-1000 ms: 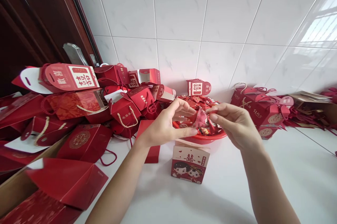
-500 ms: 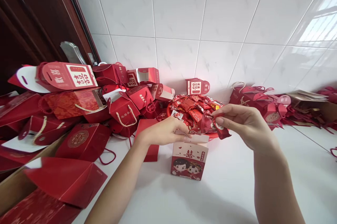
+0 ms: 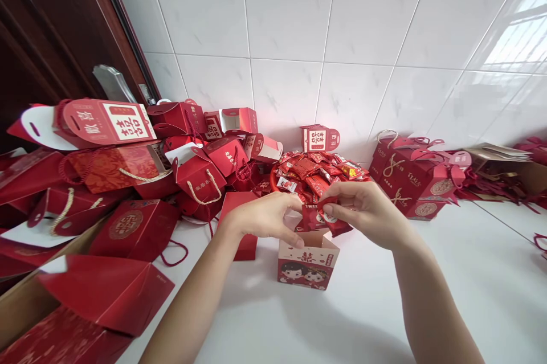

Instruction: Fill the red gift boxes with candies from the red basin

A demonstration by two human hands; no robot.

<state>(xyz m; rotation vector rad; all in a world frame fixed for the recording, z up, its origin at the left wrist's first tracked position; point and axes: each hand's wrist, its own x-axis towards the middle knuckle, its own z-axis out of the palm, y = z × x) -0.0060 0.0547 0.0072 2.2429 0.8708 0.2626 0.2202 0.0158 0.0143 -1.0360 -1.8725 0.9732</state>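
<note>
A small cream and red gift box (image 3: 304, 264), printed with two cartoon figures, stands upright on the white surface with its top open. My left hand (image 3: 269, 217) is at its left top edge, thumb by the front rim and fingers spread apart from it. My right hand (image 3: 363, 210) pinches a red candy packet (image 3: 337, 224) just above and right of the opening, its fingers hiding part of the packet. Behind both hands, a red basket (image 3: 274, 180) is heaped with wrapped candies (image 3: 305, 167).
Red gift boxes (image 3: 134, 227) are piled on the left. More red boxes (image 3: 412, 173) stand against the tiled wall (image 3: 290, 8), with flat cardboard pieces (image 3: 499, 152) farther right. A small box (image 3: 319, 139) sits behind the basket.
My right hand has moved left with the candy packet, closer to the box. The box top now stands open, and my left thumb and fingers have spread apart.
</note>
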